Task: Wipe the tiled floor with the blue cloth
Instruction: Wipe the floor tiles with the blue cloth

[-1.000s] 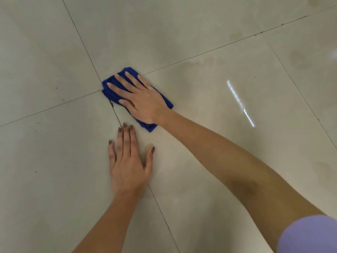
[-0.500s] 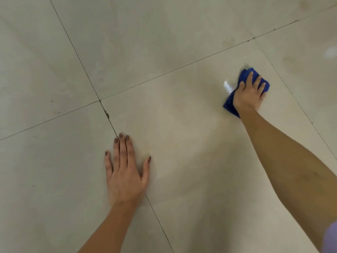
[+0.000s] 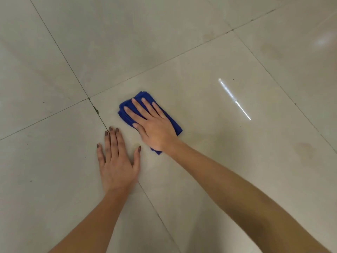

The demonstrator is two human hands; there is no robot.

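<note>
— Whereabouts of the blue cloth [image 3: 174,125]?
— Folded flat on the tiled floor [image 3: 218,161], under the right hand [image 3: 153,128], just right of a grout line [image 3: 78,83].
— Fingers [image 3: 141,109] there?
— Straight, slightly spread, pressing down on top of the cloth.
— And the left hand [image 3: 116,161]?
— Palm down on bare tile, lying across that grout line, near the cloth but apart from it. Fingers straight, thumb out, holding nothing.
— Anything else?
— A bright streak of light [image 3: 235,101] on the tile, well off to the right.
</note>
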